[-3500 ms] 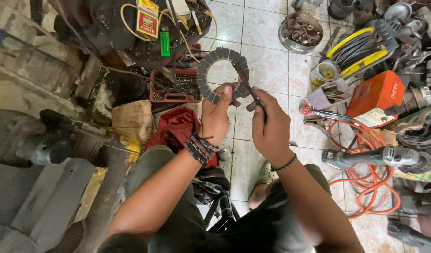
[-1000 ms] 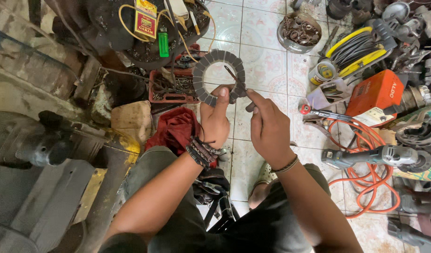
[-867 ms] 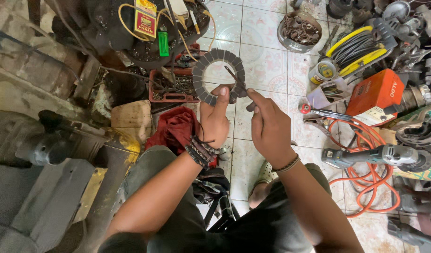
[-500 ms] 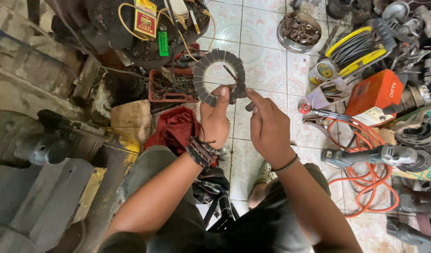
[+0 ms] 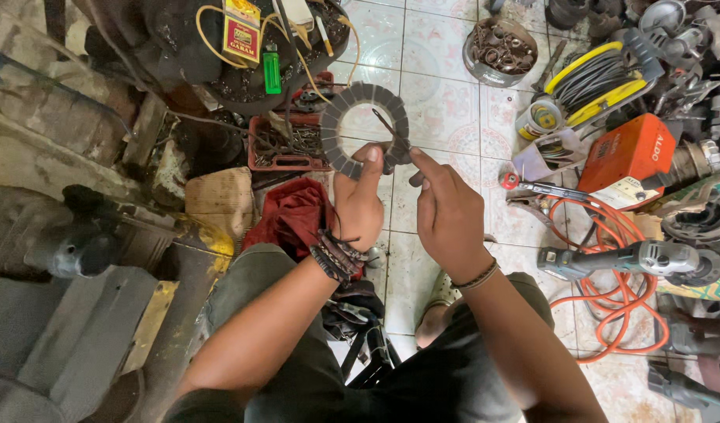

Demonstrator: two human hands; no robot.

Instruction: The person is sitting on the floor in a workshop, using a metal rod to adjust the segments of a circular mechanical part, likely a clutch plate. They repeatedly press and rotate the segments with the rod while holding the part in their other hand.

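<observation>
- Both hands meet over the tiled floor (image 5: 446, 94), holding up a grey ring (image 5: 365, 129) with a segmented face.
- Left hand (image 5: 358, 202) grips the ring at its lower edge, thumb pressed on the face, fingers closed behind it; dark bracelets sit on that wrist.
- Right hand (image 5: 447, 211) pinches the lower right part of the ring with closed fingertips, where a thin dark rod (image 5: 391, 133) slants across the ring's opening; whether the fingers hold the rod too cannot be told.
- Just left of the ring a red tray (image 5: 285, 149) of small metal parts lies on the floor.
- Below the tray, left of the ring, a red cloth (image 5: 293, 215) lies crumpled next to the person's knee.
- Above and left of the ring a green lighter (image 5: 272, 72) rests on a dark round machine part.
- Above and right of the ring stands a round tin (image 5: 501, 48) of metal rings.
- Well right of the ring sit an orange box (image 5: 626, 153), a yellow cable reel (image 5: 599, 78), a coiled orange hose (image 5: 618, 258) and a grey power tool (image 5: 634, 262).
</observation>
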